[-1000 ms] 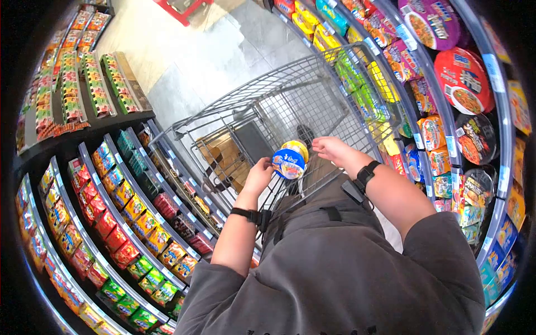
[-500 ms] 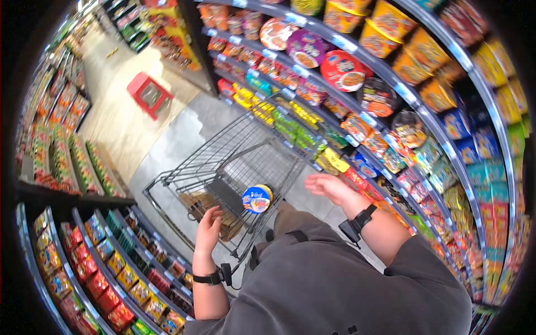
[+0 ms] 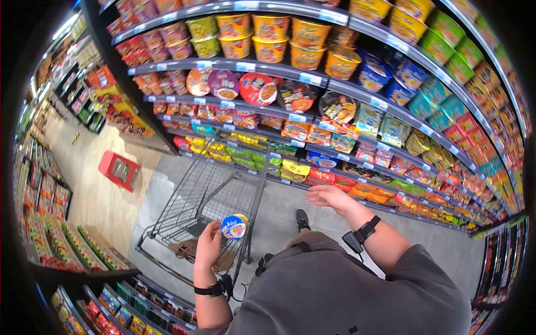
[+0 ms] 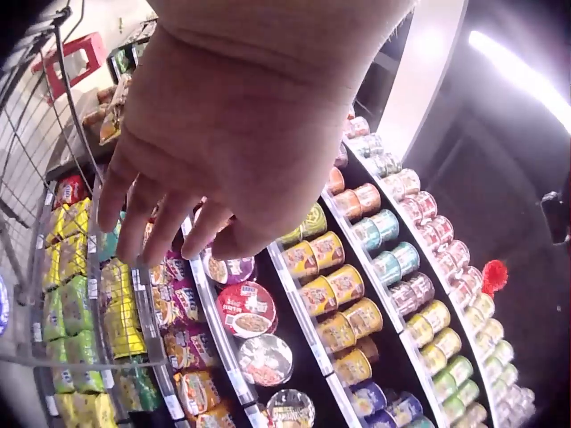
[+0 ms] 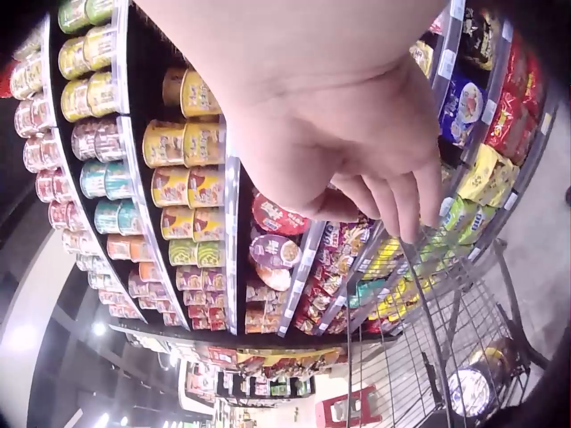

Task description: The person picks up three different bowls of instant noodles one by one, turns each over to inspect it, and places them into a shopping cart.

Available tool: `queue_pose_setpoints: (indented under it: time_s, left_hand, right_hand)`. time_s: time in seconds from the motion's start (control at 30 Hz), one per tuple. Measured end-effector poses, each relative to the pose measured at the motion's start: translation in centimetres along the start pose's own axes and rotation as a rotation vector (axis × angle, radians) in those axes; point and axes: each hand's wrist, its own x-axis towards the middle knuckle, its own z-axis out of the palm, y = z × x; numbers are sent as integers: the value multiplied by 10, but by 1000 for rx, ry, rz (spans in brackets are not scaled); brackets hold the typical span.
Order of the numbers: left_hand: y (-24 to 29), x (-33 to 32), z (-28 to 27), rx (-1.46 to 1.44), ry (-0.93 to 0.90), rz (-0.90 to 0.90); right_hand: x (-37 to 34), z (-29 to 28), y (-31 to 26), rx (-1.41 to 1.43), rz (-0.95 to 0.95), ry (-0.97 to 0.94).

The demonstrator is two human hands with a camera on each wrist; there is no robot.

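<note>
In the head view my left hand is raised over the near end of the shopping cart, its fingers loosely extended and holding nothing. Just beside its fingertips, a blue-lidded instant noodle bowl shows within the cart's outline, with a yellow container partly hidden behind it. My right hand is held out to the right of the cart, palm empty and fingers relaxed. Both wrist views show bare fingers: the left hand and the right hand appear in front of the shelves.
Shelves of noodle bowls and packets run along the far side and curve to the right. More shelves stand at the lower left. A red stool is on the floor beyond the cart. Brown cardboard lies low in the cart.
The view has swung right, from the cart toward the far noodle shelves. My left hand has come away from the noodle bowl, its fingers loosened. The right hand stays raised and empty.
</note>
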Motion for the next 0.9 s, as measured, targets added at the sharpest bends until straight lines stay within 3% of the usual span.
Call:
queue_pose_setpoints:
  time_s: [0.33, 0.67, 0.8, 0.9]
  left_hand:
    - [77, 56, 76, 80, -139, 146]
    - [218, 142, 260, 127, -391, 348]
    - [277, 162, 328, 147, -432, 432]
    - [319, 169, 367, 198, -406, 597]
  right_hand:
    - [-60, -88, 20, 104, -138, 31]
    - [-148, -248, 51, 305, -215, 299]
    - [-175, -306, 54, 353, -296, 383]
    - [-191, -338, 42, 343, -366, 409]
